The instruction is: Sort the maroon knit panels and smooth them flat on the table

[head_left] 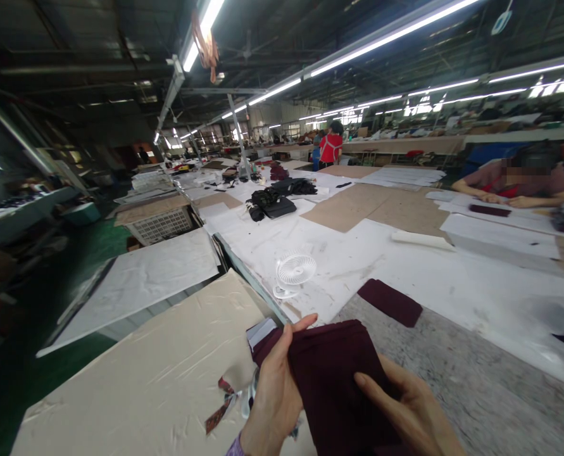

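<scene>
A stack of dark maroon fabric pieces (341, 380) is held up over the table's near edge. My left hand (279, 380) grips its left side, with the thumb and a finger extended near the top. My right hand (405, 399) clasps the right side, thumb lying on the front face and the other fingers partly hidden behind. Another maroon piece (390, 302) lies flat on the table beyond the stack. Just left of the held stack, a maroon and grey bundle (263, 335) shows, partly covered by my left hand.
A white fan (295, 270) stands on the white-covered table (348, 259). Black fabric (275, 201) is heaped farther back. At the right a person (523, 177) leans over papers; another in red (330, 149) stands behind. Patterned scraps (219, 411) lie on the beige surface (158, 373).
</scene>
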Tool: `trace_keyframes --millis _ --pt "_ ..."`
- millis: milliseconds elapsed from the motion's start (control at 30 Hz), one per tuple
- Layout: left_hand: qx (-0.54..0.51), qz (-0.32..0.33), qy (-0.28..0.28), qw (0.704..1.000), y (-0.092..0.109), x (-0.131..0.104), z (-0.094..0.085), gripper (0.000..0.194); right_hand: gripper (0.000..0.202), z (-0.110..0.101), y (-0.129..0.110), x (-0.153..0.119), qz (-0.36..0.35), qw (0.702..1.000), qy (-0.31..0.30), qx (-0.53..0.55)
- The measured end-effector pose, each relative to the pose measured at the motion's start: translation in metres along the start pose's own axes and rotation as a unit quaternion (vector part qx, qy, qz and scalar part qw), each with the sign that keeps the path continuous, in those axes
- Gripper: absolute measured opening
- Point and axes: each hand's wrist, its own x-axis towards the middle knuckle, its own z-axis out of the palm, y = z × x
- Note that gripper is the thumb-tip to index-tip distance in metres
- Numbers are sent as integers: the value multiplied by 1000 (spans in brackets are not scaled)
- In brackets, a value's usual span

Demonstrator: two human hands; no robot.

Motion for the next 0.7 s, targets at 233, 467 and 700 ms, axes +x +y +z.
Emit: trace_keyframes --millis 233,467,700 --pt "5 1 -7 1000 1 2 0 49 33 4 -3 2 -13 999 29 -13" --pt "29 33 -93 995 -4 -2 -11 54 42 3 0 4 -7 1000 27 6" --pt "82 67 -12 994 -19 1 -16 53 39 6 1 5 -3 999 32 4"
